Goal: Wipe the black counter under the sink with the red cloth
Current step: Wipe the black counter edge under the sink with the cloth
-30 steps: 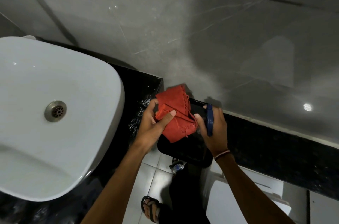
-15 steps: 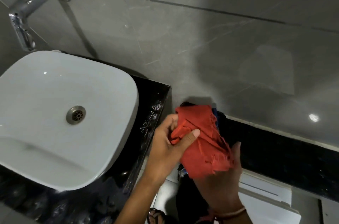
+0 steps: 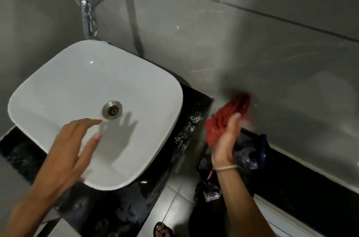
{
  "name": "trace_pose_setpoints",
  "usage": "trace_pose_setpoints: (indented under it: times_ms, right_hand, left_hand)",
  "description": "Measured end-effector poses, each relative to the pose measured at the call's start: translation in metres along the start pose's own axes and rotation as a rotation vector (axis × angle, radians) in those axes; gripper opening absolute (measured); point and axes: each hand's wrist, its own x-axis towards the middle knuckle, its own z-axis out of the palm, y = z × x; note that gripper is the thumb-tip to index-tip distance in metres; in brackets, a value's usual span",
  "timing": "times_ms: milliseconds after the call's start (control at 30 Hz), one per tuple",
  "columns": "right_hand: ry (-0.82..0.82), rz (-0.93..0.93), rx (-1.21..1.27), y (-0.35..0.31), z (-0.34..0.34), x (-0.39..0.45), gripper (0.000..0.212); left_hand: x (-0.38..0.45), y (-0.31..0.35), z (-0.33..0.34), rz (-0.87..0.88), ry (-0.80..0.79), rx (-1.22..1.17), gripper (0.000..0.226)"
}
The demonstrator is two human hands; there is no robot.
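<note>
A white square sink [image 3: 64, 91] sits on the wet black counter [image 3: 186, 130], which shows around its right and front edges. My right hand [image 3: 226, 143] holds the bunched red cloth [image 3: 225, 120] in the air, right of the counter's edge and near the grey wall. My left hand [image 3: 73, 151] hovers over the front of the sink basin with fingers spread and nothing in it. Its shadow falls beside the metal drain [image 3: 112, 110].
A chrome tap [image 3: 91, 7] juts from the grey tiled wall above the sink. A dark bin with a blue handle [image 3: 252, 151] stands below my right hand. A black ledge [image 3: 310, 178] runs along the wall at right. My sandalled foot [image 3: 163, 230] shows on the tiled floor.
My left hand let go of the cloth and moved left over the sink. The cloth is now in my right hand alone, raised. The view swung left, showing the whole sink and tap.
</note>
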Motion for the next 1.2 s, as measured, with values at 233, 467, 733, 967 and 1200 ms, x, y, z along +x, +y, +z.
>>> trace_pose_setpoints:
  times_ms: [233, 467, 733, 967, 1200]
  right_hand:
    - [-0.133, -0.647, -1.554, 0.050, 0.029, 0.039, 0.053]
    - [-0.327, -0.922, -1.865, 0.024, 0.030, 0.072, 0.055]
    - [-0.312, -0.767, -1.718, 0.054, 0.022, 0.040, 0.059]
    - [-0.306, -0.675, -1.544, 0.131, -0.020, -0.131, 0.063]
    - [-0.373, -0.610, -1.789, 0.075, 0.004, -0.020, 0.077]
  left_hand:
    - [-0.003, -0.034, 0.008, 0.122, -0.201, 0.212, 0.054]
    - [0.006, -0.037, 0.006, 0.332, -0.227, 0.262, 0.058]
    - [0.002, -0.042, 0.010, 0.393, -0.202, 0.253, 0.062]
    - [-0.003, -0.034, 0.006, 0.393, -0.221, 0.264, 0.057]
    - [0.000, -0.042, 0.011, 0.401, -0.197, 0.233, 0.055]
